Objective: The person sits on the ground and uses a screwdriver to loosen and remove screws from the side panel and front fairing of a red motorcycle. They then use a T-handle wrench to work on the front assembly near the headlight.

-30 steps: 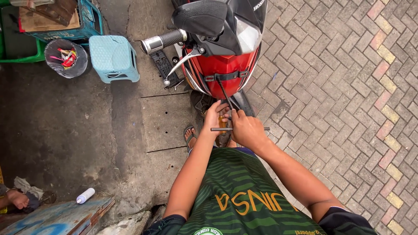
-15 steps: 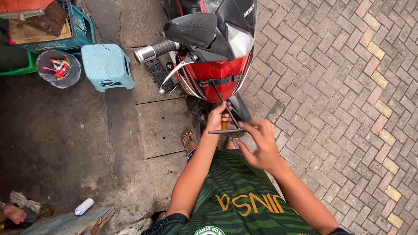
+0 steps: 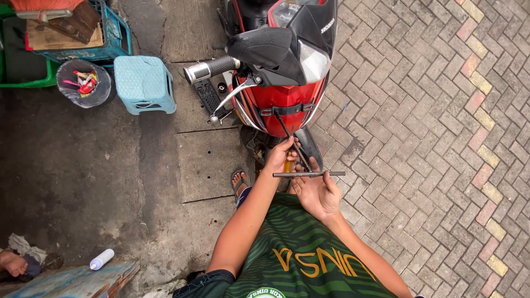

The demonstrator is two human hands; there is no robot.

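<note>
A red and black scooter [image 3: 276,105] stands nose toward me, and I crouch at its front wheel [image 3: 307,148]. My left hand [image 3: 280,157] is closed at the wheel on the upright shaft of a metal T-handle wrench [image 3: 309,174], with something yellow just under its fingers. The wrench's crossbar lies level in front of my chest. My right hand [image 3: 317,194] is just below that bar, fingers spread and touching it from beneath. My sandalled foot [image 3: 238,182] shows left of my left forearm.
A light blue plastic stool [image 3: 144,83] and a grey bucket of small items [image 3: 84,83] stand to the left, with a blue crate [image 3: 118,38] behind. A white bottle [image 3: 102,258], a blue board [image 3: 77,278] and another person's foot [image 3: 12,264] are at bottom left. Brick paving lies right.
My right hand left the wrench bar half a second ago and has come back up under it. My left hand stayed at the wheel. The view shifted slightly.
</note>
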